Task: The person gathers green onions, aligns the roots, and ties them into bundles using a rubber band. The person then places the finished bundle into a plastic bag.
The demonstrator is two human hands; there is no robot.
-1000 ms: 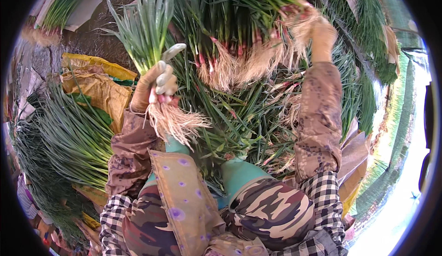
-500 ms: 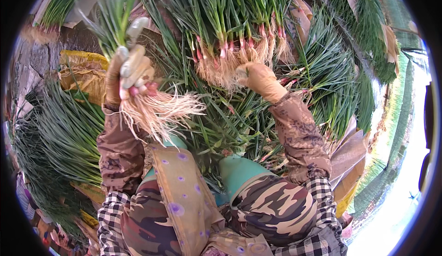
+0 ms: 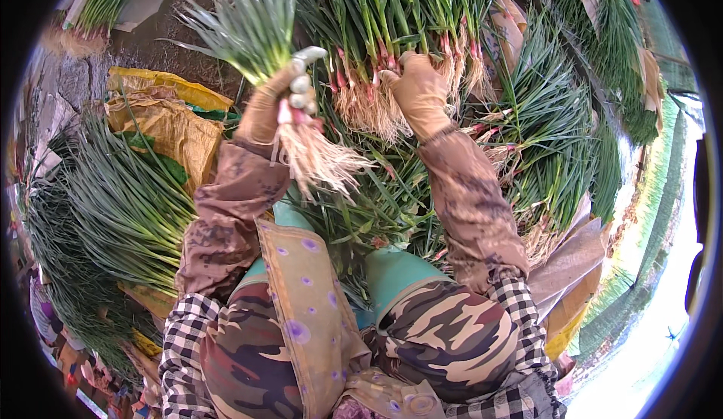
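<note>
A bunch of green onions (image 3: 260,38) is wrapped in the fingers of my gloved left hand (image 3: 279,102). Its leaves point up and to the left, and its pale roots hang down to the right below the fist. My gloved right hand (image 3: 423,96) is up at the front of a large row of green onions (image 3: 361,27), its fingers closed on stems just above the roots. How many stems are in that grip is hidden by the glove. Reddish-white bulbs and tangled roots show on both sides of it.
More green onions lie at the left (image 3: 124,200) and at the right (image 3: 553,133). A crumpled yellow sack (image 3: 169,129) is beside my left forearm. Loose leaves (image 3: 369,208) litter the ground before my knees. Brown sheeting (image 3: 572,257) edges the right pile.
The left hand has carried its bunch to the right, toward the row. My right hand has moved up from the hanging roots and closed on stems.
</note>
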